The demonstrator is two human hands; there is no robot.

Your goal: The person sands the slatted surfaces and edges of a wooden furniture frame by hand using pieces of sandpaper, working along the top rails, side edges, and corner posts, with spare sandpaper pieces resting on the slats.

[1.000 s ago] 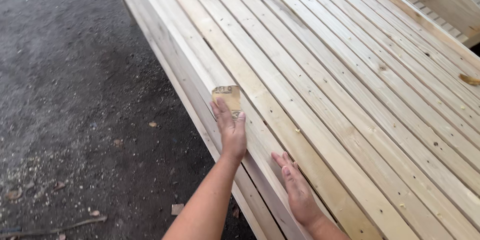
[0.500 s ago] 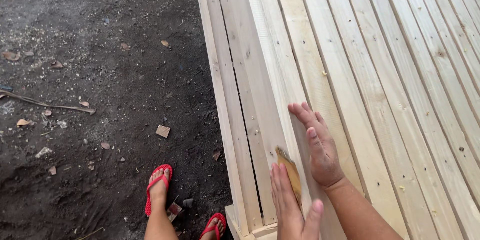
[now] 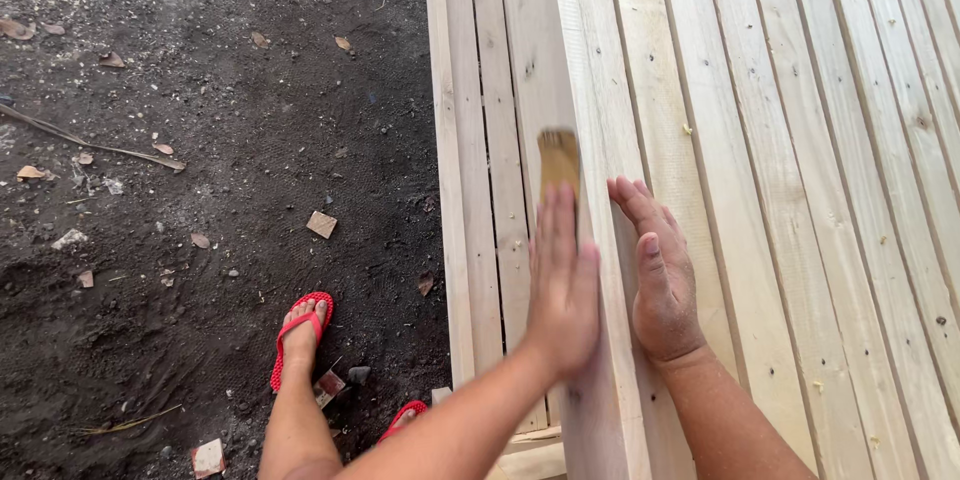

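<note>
Head view: a tan sanding pad (image 3: 558, 162) is being pressed flat under the fingers of the left hand (image 3: 563, 285) against the side face of the stacked planks (image 3: 520, 60). Half a second ago it was lower, near the stack's end; it is being pushed forward. The right hand (image 3: 655, 275) is being rested, open-palmed, on top.

Single head-worn view, looking steeply down, close over plank stack (image 3: 700, 140), ground (image 3: 200, 190)
</note>
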